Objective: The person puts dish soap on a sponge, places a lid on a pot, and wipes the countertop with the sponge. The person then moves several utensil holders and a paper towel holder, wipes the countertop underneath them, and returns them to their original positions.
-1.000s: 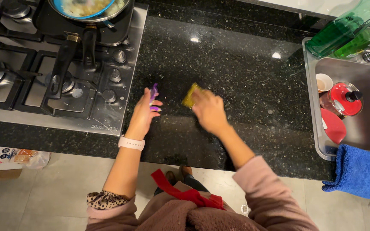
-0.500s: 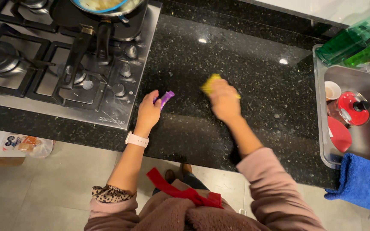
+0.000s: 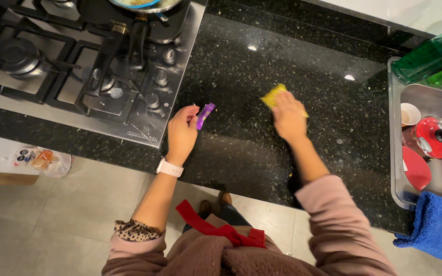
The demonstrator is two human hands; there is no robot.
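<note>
Black speckled stone worktop (image 3: 262, 153), one hand wiping it and the other holding a small purple item.

Largest is the worktop, running from the steel gas hob (image 3: 103, 76) on one side to the steel sink (image 3: 436, 153) on the other; a pan (image 3: 144, 6) sits on a back burner, a red lid (image 3: 433, 137) and a small cup (image 3: 410, 113) lie in the sink, green bottles (image 3: 431, 56) stand behind it, and a blue towel (image 3: 438, 225) hangs over the front edge. Right hand (image 3: 288, 116) lies palm-down near the middle of the worktop, fingers together and pressed on a yellow sponge (image 3: 273, 95) that shows past the fingertips. Left hand (image 3: 182, 134), with a pale wristband, is just beside the hob's corner, fingers pinched on a small purple wrapper (image 3: 205, 115) held over the stone.
</note>
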